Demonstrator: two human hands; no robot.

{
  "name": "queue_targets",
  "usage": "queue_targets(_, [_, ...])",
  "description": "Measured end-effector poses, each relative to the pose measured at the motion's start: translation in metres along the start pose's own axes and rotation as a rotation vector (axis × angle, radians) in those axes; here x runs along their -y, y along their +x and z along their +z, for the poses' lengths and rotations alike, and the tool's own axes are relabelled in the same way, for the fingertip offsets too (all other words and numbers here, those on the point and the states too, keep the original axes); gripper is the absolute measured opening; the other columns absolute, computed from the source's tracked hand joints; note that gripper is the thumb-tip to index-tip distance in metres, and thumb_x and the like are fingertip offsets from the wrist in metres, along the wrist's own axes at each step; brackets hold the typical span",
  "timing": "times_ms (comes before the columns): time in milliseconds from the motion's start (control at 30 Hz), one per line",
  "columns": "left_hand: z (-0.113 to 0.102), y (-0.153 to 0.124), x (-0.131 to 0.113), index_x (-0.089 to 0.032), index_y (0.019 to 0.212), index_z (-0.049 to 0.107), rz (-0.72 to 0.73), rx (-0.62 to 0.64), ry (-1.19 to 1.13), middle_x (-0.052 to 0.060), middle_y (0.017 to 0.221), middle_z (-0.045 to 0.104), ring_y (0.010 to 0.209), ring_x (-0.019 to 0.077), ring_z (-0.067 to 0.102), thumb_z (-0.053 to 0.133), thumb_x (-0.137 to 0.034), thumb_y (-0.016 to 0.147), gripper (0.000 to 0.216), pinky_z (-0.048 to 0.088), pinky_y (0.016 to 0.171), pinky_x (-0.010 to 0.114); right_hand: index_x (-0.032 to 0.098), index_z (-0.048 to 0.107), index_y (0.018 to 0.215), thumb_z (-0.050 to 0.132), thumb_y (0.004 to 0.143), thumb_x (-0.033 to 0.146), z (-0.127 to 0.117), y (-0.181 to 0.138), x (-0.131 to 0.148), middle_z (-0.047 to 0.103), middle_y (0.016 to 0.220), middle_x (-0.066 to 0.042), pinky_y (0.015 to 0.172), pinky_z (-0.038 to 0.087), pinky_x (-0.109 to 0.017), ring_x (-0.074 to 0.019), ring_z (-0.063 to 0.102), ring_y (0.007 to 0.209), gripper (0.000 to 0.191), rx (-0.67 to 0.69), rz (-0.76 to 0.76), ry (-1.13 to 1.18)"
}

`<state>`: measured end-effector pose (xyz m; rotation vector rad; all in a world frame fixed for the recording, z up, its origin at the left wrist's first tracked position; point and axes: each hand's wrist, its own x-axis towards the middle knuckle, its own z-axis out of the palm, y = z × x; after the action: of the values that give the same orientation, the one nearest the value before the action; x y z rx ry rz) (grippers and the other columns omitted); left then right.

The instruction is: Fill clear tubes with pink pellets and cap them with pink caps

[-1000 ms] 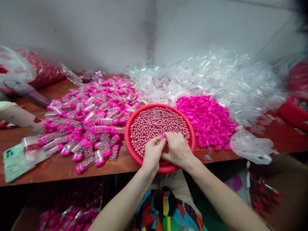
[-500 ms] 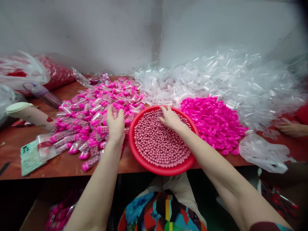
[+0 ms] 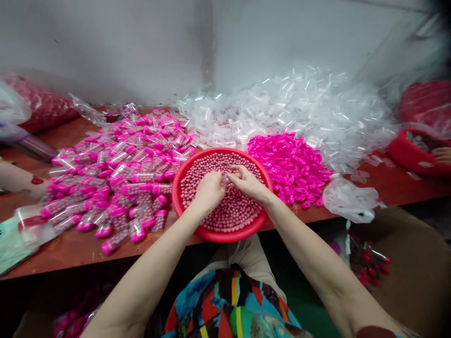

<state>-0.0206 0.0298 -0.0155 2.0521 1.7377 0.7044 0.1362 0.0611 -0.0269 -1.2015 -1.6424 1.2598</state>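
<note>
Both my hands meet over a red basin [image 3: 230,236] filled with small round pink beads [image 3: 229,218]. My left hand [image 3: 210,190] has its fingers curled inward, closed at the fingertips. Opposite it, my right hand [image 3: 249,184] brings thumb and fingers together in a pinch. Whatever lies between the fingertips is small and mostly hidden; I cannot make it out. To the left spreads a pile of clear tubes of beads with bright pink caps [image 3: 141,176]. Right of the basin sits a heap of loose pink caps [image 3: 289,166].
Behind stretches a large mound of clear empty tubes [image 3: 282,110]. A crumpled plastic bag [image 3: 348,199] hangs over the table's front edge. At far right are another red basin [image 3: 405,152] and another person's hand [image 3: 442,155]. A phone [image 3: 12,244] and cup [image 3: 21,180] lie left.
My left hand has moved right, from over the capped tubes into the basin, and its fingers have closed. My right hand stays over the beads. The view has shifted to the right.
</note>
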Motion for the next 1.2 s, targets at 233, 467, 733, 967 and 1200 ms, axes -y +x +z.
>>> queue_targets(233, [0.01,0.021,-0.006,-0.008,0.102,0.067,0.026,0.213,0.401,0.021,0.115,0.061,0.107,0.0301,0.06,0.039,-0.001,0.085,0.034,0.046,0.091,0.039,0.021,0.064,0.107,0.058,0.088,0.048,-0.122,-0.054,-0.028,0.071,0.091,-0.003,0.07,0.054,-0.03,-0.0145,0.066,0.07,0.033,-0.499,-0.066,-0.139])
queue_targets(467, [0.061,0.039,-0.02,-0.01,0.097,0.067,0.031,0.333,0.174,0.017,0.109,0.064,0.101,0.0294,0.063,0.052,0.001,0.073,0.03,0.047,0.086,0.036,0.016,0.069,0.104,0.047,0.092,0.031,-0.139,-0.088,-0.09,0.074,0.101,-0.01,0.088,0.052,-0.036,-0.0223,0.068,0.094,0.029,-0.503,0.249,-0.689])
queue_targets(733, [0.024,0.019,-0.012,-0.013,0.09,0.068,-0.185,0.421,-0.62,0.002,0.083,0.069,0.077,0.0157,0.064,0.075,-0.022,0.07,0.023,0.049,0.075,0.027,0.012,0.065,0.113,0.058,0.088,0.024,-0.093,-0.085,-0.091,0.068,0.111,-0.022,0.094,0.047,-0.048,-0.034,0.064,0.107,0.029,-0.472,0.459,-0.866])
queue_targets(967, [0.001,-0.025,-0.023,-0.013,0.103,0.069,-0.421,0.449,-1.373,0.011,0.102,0.071,0.1,0.0214,0.067,0.079,-0.02,0.072,0.034,0.05,0.088,0.032,0.016,0.063,0.117,0.056,0.089,0.043,-0.111,-0.09,-0.066,0.068,0.101,-0.01,0.082,0.053,-0.04,-0.023,0.065,0.084,0.039,-0.624,0.171,-0.467])
queue_targets(1200, [0.0,-0.058,-0.031,-0.014,0.108,0.06,-0.431,0.346,-1.512,0.005,0.09,0.067,0.082,0.0165,0.067,0.069,-0.012,0.079,0.03,0.054,0.076,0.03,0.025,0.062,0.12,0.06,0.089,0.039,-0.05,-0.073,0.011,0.065,0.101,-0.002,0.074,0.052,-0.028,-0.0135,0.06,0.079,0.034,-0.165,-0.113,0.097])
